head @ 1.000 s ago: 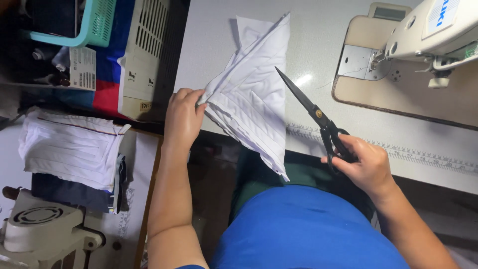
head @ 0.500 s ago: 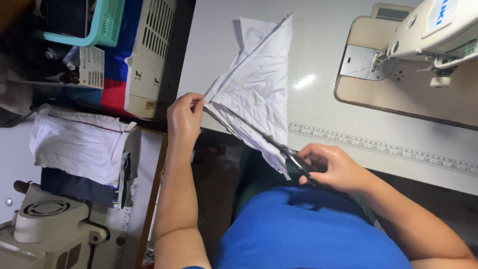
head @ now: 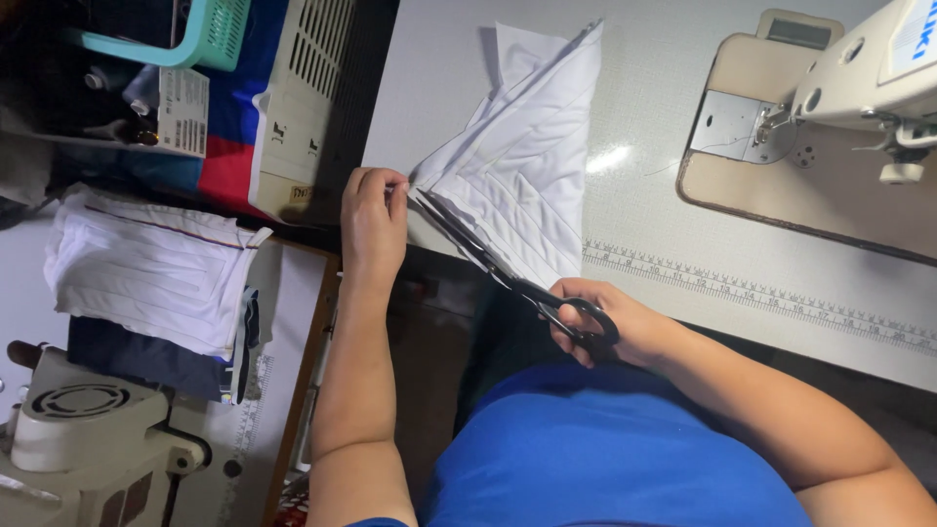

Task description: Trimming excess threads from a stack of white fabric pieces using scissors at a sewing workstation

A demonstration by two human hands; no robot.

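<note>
My left hand (head: 374, 222) pinches the near corner of a folded white fabric piece (head: 532, 156) that lies on the grey sewing table (head: 664, 244) and overhangs its front edge. My right hand (head: 610, 327) grips black scissors (head: 508, 268) by the handles. The blades run along the fabric's lower edge, with their tips close to my left fingers.
A white sewing machine (head: 859, 88) stands at the right on its beige base. A measuring tape strip (head: 761, 293) runs along the table's front edge. To the left lie a stack of white and dark fabric (head: 146, 273), a teal basket (head: 195, 34) and another machine (head: 88, 439).
My right hand has brought the scissors from beside the fabric down to its lower edge, and the blades have slid leftward toward my left hand. My left hand keeps its hold on the corner.
</note>
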